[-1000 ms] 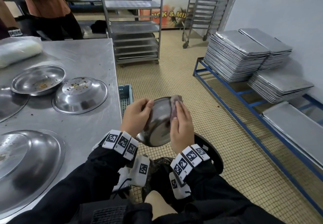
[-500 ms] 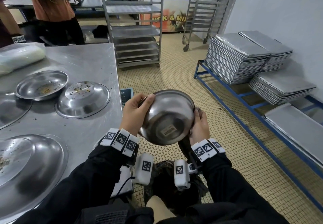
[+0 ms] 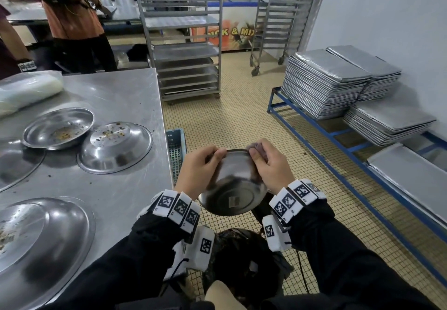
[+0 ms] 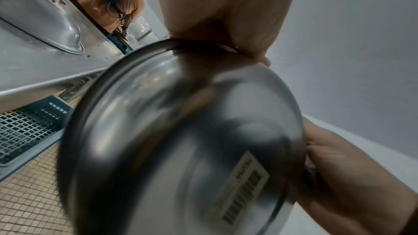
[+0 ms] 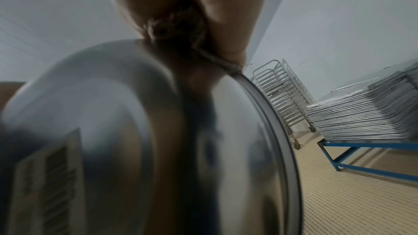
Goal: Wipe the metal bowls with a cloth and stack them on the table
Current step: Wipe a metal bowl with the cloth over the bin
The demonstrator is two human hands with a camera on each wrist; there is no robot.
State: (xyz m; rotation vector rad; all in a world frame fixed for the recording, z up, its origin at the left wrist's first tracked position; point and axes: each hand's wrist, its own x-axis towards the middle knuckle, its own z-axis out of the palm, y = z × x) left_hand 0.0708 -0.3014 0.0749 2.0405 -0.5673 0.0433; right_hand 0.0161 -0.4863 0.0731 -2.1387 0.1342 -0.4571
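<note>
A small metal bowl (image 3: pixel 232 188) is held in the air off the table's right edge, its bottom with a barcode sticker turned toward me. My left hand (image 3: pixel 200 167) grips its left rim. My right hand (image 3: pixel 268 164) pinches a dull purple cloth (image 3: pixel 256 146) against the far right rim. The left wrist view shows the bowl's underside (image 4: pixel 181 149) and sticker close up. In the right wrist view the cloth (image 5: pixel 176 28) is bunched between fingers and rim. On the steel table (image 3: pixel 116 193) lie several dirty bowls, one upside down (image 3: pixel 115 146), one upright (image 3: pixel 58 127).
A big upturned bowl (image 3: pixel 41 244) sits at the table's near left. A dark bin bag (image 3: pixel 242 261) is below my hands. A blue crate (image 3: pixel 175 155) stands by the table edge. Stacked trays (image 3: pixel 324 82) fill a blue rack on the right. A person (image 3: pixel 72 19) stands behind the table.
The bowl tilted further, so its rim now points away. My right hand rose from the bowl's lower right side to the far rim with the cloth.
</note>
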